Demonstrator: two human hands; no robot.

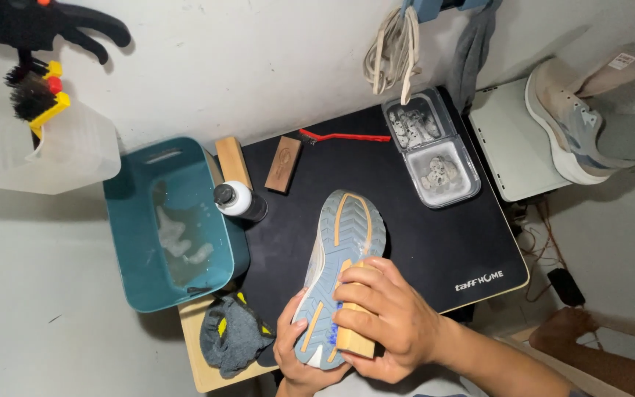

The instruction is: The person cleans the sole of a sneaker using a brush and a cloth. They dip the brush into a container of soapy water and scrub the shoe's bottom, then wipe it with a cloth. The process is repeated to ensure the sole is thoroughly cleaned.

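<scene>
Seen from above, a small bench [435, 250] with a black mat stands against a pale wall. Off its left edge sits a teal tub [134, 242] holding cloudy, soapy water. A grey and yellow rag [233, 334] lies at the near left corner. Just right of the tub stands a white bottle [238, 200] with a black cap. Along the far edge lie two wooden brushes [259, 162] and a thin red-handled brush [343, 137].

At the near edge, the left hand [299, 360] cups the heel of a shoe [343, 239] from below, fingers wrapped around it. The shoe is turned sole up, toe pointing away, over the middle of the mat. The right hand [391, 323] closes its fingers on a wooden brush [353, 334] pressed to the heel half of the sole. A little foam shows near the sole's middle; the toe half looks grey and not yet lathered, so the scrubbing seems partly done.

At the far right corner is a clear two-part box [435, 151] of small pale items. A second shoe [575, 125] rests on a white box [512, 143] past the right edge.
</scene>
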